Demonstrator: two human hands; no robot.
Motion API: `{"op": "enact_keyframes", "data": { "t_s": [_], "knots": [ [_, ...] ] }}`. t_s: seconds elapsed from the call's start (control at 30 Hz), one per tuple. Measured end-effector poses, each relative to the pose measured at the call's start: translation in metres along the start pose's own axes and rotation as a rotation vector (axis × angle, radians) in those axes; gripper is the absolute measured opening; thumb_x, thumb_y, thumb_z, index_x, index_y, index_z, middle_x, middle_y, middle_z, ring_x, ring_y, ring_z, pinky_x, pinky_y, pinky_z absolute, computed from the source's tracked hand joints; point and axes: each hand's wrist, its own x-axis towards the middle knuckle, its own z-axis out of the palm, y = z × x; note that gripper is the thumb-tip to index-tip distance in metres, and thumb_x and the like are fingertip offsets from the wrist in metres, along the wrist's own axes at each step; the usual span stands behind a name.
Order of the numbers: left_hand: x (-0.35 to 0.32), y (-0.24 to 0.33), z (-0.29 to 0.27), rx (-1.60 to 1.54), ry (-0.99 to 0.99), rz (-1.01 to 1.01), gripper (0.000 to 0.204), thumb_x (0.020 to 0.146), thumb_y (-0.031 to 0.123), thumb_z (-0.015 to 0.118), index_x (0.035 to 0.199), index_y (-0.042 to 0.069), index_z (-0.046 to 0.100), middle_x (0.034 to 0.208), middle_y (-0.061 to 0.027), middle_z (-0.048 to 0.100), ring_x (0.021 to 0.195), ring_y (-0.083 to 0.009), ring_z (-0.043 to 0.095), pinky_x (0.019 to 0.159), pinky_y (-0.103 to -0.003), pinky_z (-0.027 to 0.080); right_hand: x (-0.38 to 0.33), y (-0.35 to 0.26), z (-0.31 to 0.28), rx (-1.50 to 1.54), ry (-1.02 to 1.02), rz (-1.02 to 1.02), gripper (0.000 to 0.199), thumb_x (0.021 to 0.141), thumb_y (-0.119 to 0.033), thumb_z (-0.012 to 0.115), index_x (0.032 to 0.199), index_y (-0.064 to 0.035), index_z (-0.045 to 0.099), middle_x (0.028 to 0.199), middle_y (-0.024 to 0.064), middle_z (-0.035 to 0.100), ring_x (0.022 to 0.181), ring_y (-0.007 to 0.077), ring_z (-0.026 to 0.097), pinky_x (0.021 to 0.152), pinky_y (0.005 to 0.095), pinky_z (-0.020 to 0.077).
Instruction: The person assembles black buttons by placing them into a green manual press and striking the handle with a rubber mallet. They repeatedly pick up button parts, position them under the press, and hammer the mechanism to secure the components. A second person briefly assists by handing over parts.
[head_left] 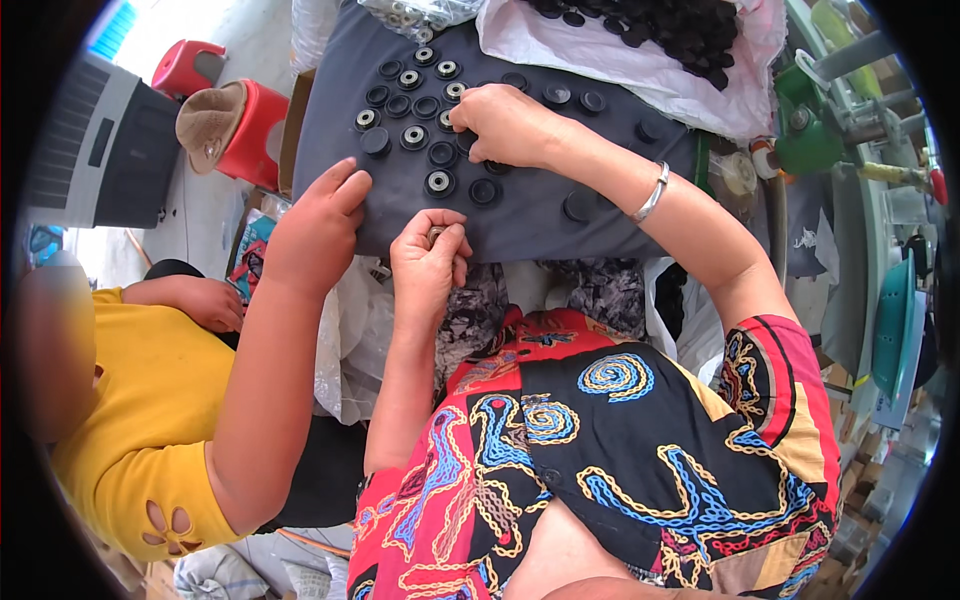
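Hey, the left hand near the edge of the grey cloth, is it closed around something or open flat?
Closed. The left hand has its fingers curled in, pinching a small metal ring at the near edge of the grey cloth.

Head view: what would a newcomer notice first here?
Probably the small round black discs with silver centres, laid out in loose rows on a dark grey cloth-covered board at top centre. The person's right hand rests on the discs, a silver bangle on that wrist, while the left hand pinches a small part at the board's near edge. A neighbour in a yellow shirt lays a hand on the board's left edge.
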Motion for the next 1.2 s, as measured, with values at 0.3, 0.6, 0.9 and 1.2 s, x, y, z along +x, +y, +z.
{"op": "enact_keyframes", "data": {
  "t_s": [0.3,0.6,0.9,1.2],
  "knots": [
    [0.000,-0.002,0.000,-0.010,0.010,0.007,0.007,0.088,0.006,0.057,0.094,0.002,0.059,0.066,-0.0053,0.058,0.040,-0.0078,0.048,0.034,-0.019,0.027,0.000,-0.008,-0.009,0.019,-0.044,0.040,0.031,0.063,-0.011,0.077,0.088,0.0013,0.065,0.088,0.0171,0.065,0.089,0.0334,0.064,0.079,0.0398,0.0503],
    [-0.005,0.003,0.007,0.171,-0.006,0.088,0.007,0.089,0.010,0.055,0.089,0.003,0.058,0.062,-0.0046,0.055,0.040,-0.0091,0.046,0.037,-0.022,0.032,-0.006,-0.003,0.008,-0.154,0.020,-0.005,0.022,0.058,-0.019,0.070,0.074,-0.0044,0.068,0.077,0.0175,0.064,0.078,0.0343,0.064,0.070,0.0426,0.0523],
    [0.008,0.009,0.012,0.040,-0.010,0.035,0.007,0.087,0.000,0.053,0.092,-0.002,0.058,0.064,-0.0089,0.058,0.040,-0.0112,0.048,0.037,-0.024,0.034,0.007,0.004,-0.010,-0.069,-0.063,0.073,0.040,0.058,-0.025,0.082,0.088,-0.0029,0.067,0.084,0.0175,0.066,0.086,0.0342,0.066,0.076,0.0423,0.0521],
    [-0.011,0.009,-0.008,0.015,0.039,0.008,0.008,0.088,0.006,0.056,0.094,0.001,0.059,0.065,-0.0061,0.058,0.040,-0.0098,0.046,0.037,-0.022,0.033,-0.060,-0.033,-0.008,-0.060,0.137,-0.187,0.020,0.073,-0.016,0.070,0.084,-0.0017,0.060,0.085,0.0143,0.058,0.080,0.0325,0.063,0.070,0.0409,0.0516]
  ]
}}
